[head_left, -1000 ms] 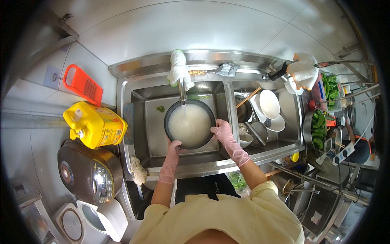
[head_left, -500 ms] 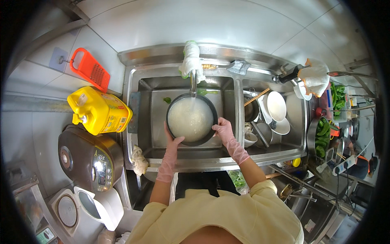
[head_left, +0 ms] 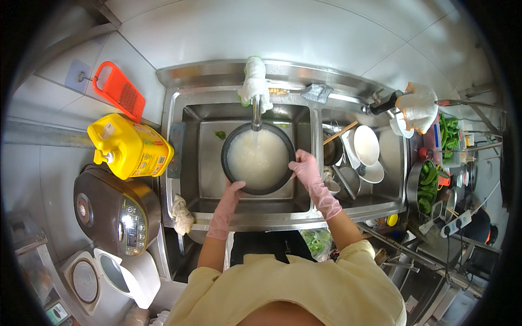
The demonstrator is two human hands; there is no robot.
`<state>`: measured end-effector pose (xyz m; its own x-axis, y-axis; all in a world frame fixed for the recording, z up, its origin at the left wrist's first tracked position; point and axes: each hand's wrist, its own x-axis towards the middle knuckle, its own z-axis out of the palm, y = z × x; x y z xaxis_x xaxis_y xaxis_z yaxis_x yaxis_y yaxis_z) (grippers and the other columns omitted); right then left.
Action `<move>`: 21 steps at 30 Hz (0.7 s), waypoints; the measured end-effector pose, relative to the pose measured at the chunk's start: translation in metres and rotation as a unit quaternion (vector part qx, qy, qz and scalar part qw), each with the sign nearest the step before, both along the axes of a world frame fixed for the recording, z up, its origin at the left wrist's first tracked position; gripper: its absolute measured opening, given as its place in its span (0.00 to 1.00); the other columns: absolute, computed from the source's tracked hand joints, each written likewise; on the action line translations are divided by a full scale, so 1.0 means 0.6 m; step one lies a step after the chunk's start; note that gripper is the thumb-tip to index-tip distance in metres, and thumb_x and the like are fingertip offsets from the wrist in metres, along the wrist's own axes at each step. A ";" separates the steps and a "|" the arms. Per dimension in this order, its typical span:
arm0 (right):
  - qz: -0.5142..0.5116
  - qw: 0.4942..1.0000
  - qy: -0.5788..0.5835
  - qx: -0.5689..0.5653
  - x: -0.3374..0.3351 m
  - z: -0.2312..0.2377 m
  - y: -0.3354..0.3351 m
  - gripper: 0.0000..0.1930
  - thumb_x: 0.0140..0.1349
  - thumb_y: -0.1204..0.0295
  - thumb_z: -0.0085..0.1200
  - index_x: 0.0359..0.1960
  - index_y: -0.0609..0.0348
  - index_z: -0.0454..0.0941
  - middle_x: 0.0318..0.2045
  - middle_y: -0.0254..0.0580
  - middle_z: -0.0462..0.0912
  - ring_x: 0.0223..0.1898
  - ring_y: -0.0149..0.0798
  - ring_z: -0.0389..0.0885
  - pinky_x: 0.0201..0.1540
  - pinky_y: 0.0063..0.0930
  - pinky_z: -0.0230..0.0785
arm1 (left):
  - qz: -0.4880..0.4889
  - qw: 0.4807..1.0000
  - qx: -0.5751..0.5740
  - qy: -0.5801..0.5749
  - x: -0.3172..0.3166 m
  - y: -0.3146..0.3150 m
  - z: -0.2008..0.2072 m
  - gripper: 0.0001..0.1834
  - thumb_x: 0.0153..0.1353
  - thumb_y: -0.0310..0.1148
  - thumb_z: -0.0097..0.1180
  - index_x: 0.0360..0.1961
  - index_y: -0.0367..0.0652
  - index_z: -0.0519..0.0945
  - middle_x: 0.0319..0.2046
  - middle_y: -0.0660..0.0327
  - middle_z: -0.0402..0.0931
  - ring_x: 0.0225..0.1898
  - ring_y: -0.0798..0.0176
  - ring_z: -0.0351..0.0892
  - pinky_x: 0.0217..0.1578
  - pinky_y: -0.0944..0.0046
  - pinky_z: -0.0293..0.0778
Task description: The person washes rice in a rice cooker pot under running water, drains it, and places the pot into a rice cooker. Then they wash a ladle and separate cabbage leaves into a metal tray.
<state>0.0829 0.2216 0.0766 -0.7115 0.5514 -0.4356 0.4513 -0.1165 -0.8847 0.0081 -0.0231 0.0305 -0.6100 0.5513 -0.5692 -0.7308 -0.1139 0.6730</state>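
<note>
Under the running tap (head_left: 256, 115) in the left sink basin (head_left: 204, 187), both my hands, in pink gloves, hold a round dark inner pot (head_left: 224, 157). Cloudy whitish water (head_left: 255, 160) with pale rice grains showing in it fills much of the pot. My left hand (head_left: 231, 191) grips the lower left, thumb over the rim and fingers hidden beneath. At the right side, my right hand (head_left: 304, 164) pinches the rim with bent fingers. A white cloth (head_left: 254, 81) is wrapped round the tap's upper part.
Dishes, including a white bowl (head_left: 366, 145), crowd the right basin. Left of the sink stand a yellow jug (head_left: 130, 146) and a rice cooker (head_left: 117, 209); an orange grater (head_left: 119, 92) hangs above. A rag (head_left: 182, 214) lies on the front left edge. Green peppers (head_left: 428, 185) sit far right.
The pot looks slightly larger and sits a little closer to the tap, with both hands still on it. My right hand has shifted slightly right and up; water keeps running in.
</note>
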 end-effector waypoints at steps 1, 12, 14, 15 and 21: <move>-0.004 1.000 -0.003 -0.001 0.002 -0.004 -0.001 0.12 0.48 0.83 0.55 0.17 0.61 0.63 0.16 0.33 0.64 0.16 0.28 0.68 0.14 0.26 0.69 | -0.002 1.000 0.010 0.014 0.002 -0.002 0.002 0.39 0.50 0.41 0.58 0.64 0.48 0.59 0.61 0.59 0.62 0.59 0.53 0.64 0.54 0.48 0.65; -0.004 0.998 -0.039 -0.045 0.018 -0.022 -0.011 0.13 0.49 0.84 0.54 0.17 0.60 0.62 0.16 0.32 0.63 0.15 0.29 0.69 0.14 0.27 0.69 | -0.066 0.995 -0.067 -0.018 0.004 -0.017 -0.033 0.46 0.48 0.37 0.56 0.68 0.64 0.46 0.58 0.61 0.61 0.54 0.57 0.65 0.43 0.53 0.68; -0.006 0.998 -0.027 -0.053 0.020 -0.023 -0.012 0.13 0.49 0.84 0.54 0.17 0.60 0.61 0.16 0.33 0.63 0.15 0.29 0.69 0.14 0.26 0.69 | -0.067 0.995 -0.069 -0.018 0.006 -0.019 -0.035 0.46 0.48 0.37 0.56 0.68 0.64 0.46 0.58 0.61 0.61 0.54 0.56 0.65 0.44 0.52 0.69; -0.004 0.998 -0.037 -0.046 0.020 -0.023 -0.013 0.13 0.49 0.84 0.54 0.17 0.60 0.61 0.16 0.33 0.63 0.15 0.29 0.69 0.14 0.26 0.69 | -0.068 0.995 -0.072 -0.016 0.006 -0.019 -0.035 0.47 0.48 0.38 0.56 0.68 0.64 0.46 0.58 0.61 0.61 0.54 0.56 0.65 0.44 0.52 0.69; -0.003 0.997 -0.048 -0.056 0.025 -0.027 -0.011 0.12 0.49 0.84 0.54 0.17 0.61 0.62 0.16 0.33 0.62 0.15 0.30 0.68 0.14 0.27 0.69 | -0.065 0.996 -0.065 -0.013 0.007 -0.015 -0.037 0.46 0.47 0.38 0.56 0.68 0.62 0.47 0.57 0.60 0.62 0.54 0.56 0.65 0.44 0.53 0.69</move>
